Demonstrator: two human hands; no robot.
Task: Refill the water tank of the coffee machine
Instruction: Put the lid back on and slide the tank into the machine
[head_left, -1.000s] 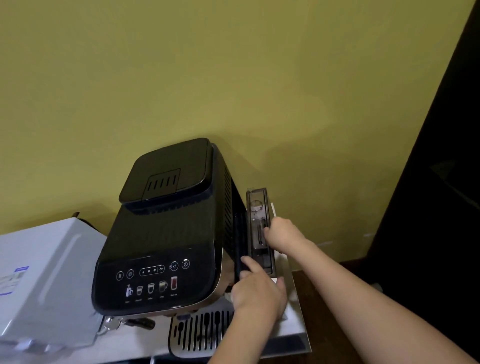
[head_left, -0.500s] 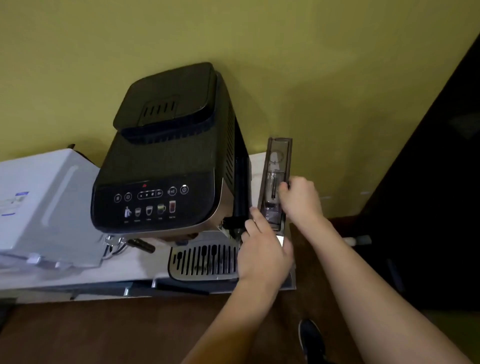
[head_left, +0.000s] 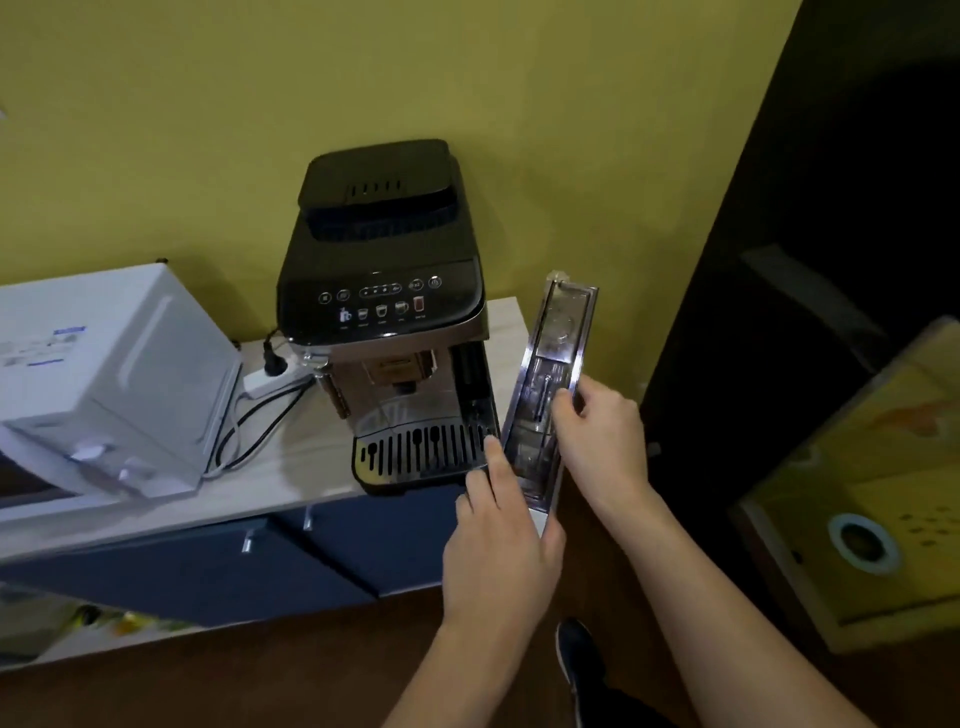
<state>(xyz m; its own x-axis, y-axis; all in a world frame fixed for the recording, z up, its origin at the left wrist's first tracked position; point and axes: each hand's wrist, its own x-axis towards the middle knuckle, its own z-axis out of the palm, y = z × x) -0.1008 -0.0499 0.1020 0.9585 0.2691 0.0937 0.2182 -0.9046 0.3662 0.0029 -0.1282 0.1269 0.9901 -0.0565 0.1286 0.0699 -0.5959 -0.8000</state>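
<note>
A black coffee machine (head_left: 382, 291) stands on a light wooden counter (head_left: 270, 467) against the yellow wall. Its narrow clear water tank (head_left: 558, 343) is out of the machine's right side, tilted, to the right of the drip tray (head_left: 415, 452). My right hand (head_left: 597, 441) grips the tank's right rim near its middle. My left hand (head_left: 498, 535) holds the tank's near end from the left and below, index finger stretched along its edge. I cannot tell whether the tank holds any water.
A white microwave (head_left: 104, 384) sits on the counter's left, with a white power strip (head_left: 270, 379) and black cables beside the machine. Blue cabinet doors (head_left: 291, 561) lie below. A dark doorway (head_left: 831, 208) and a yellow box (head_left: 857, 493) are on the right. My shoe (head_left: 576, 654) is on the floor.
Both hands drew the water tank forward and out of the machine's right side. My view pulled back, so the machine's front and the counter now show.
</note>
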